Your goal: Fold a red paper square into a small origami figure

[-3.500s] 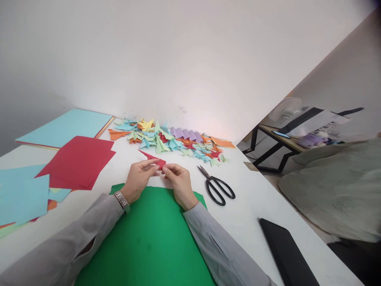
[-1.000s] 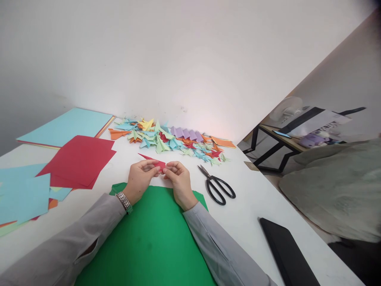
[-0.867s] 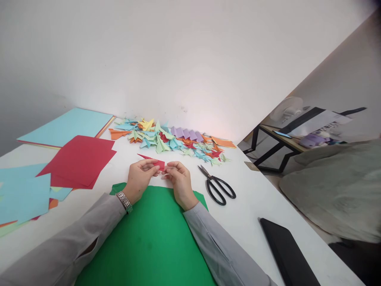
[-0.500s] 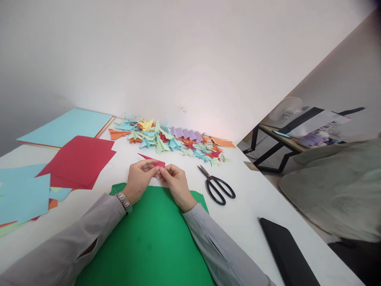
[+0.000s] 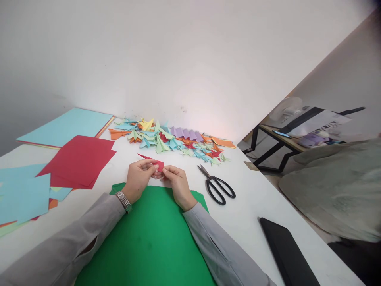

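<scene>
A small folded piece of red paper (image 5: 160, 165) is pinched between my two hands, above the white table near the edge of a green sheet (image 5: 149, 230). My left hand (image 5: 138, 178) grips its left part between thumb and fingers, and a thin red point sticks out past the fingers to the upper left. With thumb and forefinger, my right hand (image 5: 178, 184) holds the right edge of the paper. The fingertips of both hands are close together. Some lower fingers are partly hidden behind the paper and the thumbs.
Many folded coloured papers (image 5: 160, 139) lie along the wall. Red sheets (image 5: 80, 161) and light blue sheets (image 5: 22, 190) are at the left, a larger blue stack (image 5: 68, 125) behind. Black-handled scissors (image 5: 216, 184) and a black flat object (image 5: 287, 250) lie at the right.
The fingertips have moved slightly apart, and my right thumb has shifted right along the paper. More of the red paper's face shows between the hands.
</scene>
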`<state>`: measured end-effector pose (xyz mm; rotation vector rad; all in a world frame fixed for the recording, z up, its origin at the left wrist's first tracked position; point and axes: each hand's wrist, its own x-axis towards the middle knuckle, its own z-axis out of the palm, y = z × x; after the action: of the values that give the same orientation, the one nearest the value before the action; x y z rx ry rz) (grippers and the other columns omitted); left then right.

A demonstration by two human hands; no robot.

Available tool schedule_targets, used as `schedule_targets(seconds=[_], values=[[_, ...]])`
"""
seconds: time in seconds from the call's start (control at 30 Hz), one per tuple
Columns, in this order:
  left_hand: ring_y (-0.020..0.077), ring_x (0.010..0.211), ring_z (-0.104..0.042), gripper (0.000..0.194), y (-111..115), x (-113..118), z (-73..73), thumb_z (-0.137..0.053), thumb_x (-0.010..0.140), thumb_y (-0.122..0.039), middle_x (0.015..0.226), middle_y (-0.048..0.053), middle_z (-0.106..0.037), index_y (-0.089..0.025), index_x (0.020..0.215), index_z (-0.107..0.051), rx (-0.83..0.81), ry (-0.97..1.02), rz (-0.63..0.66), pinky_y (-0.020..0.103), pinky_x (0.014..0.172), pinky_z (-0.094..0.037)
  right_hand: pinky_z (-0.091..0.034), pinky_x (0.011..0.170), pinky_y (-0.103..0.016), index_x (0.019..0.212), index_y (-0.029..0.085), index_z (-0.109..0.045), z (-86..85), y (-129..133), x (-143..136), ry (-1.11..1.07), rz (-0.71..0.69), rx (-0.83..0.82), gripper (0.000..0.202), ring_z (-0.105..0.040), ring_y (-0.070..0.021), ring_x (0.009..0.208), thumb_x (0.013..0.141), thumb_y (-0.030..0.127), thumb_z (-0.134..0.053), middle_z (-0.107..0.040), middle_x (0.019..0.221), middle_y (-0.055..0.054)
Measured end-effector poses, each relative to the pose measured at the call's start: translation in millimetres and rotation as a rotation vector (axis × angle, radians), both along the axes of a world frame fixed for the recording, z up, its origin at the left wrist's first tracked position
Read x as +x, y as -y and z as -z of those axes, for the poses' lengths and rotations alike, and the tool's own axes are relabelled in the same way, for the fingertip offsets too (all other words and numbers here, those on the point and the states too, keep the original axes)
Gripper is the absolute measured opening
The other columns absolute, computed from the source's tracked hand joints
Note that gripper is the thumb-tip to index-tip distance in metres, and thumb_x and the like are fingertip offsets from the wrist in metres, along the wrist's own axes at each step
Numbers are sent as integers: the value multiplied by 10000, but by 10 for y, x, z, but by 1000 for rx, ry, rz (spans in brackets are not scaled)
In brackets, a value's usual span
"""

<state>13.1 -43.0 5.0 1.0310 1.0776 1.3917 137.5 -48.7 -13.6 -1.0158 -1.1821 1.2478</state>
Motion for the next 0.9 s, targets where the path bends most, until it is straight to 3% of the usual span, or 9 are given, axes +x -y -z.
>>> schedule_targets(seconds=[0.33,0.63,0.9], values=[[80,406,-478,220,-6,7,6,-744,564,-223,420,-33,-555,-106,744,-691,-15,7,58,205,422,-402,-416,614,-283,590,200,-637,-10,10,4,29,12,48,266,-581,-151,579,689,439,-697,-666,589,-10],[123,448,-563,286,-1,-13,25,-724,639,-321,489,17,-629,-94,809,-688,1,66,105,252,481,-466,-409,574,-276,605,211,-665,-16,11,1,42,75,32,221,-566,-151,561,693,413,-685,-656,559,-3],[85,428,-495,193,14,-6,-11,-724,593,-224,467,-31,-566,-125,756,-696,38,-34,64,209,430,-413,-428,585,-272,591,197,-638,-29,29,-9,40,45,28,227,-587,-146,572,696,392,-688,-665,574,-9]])
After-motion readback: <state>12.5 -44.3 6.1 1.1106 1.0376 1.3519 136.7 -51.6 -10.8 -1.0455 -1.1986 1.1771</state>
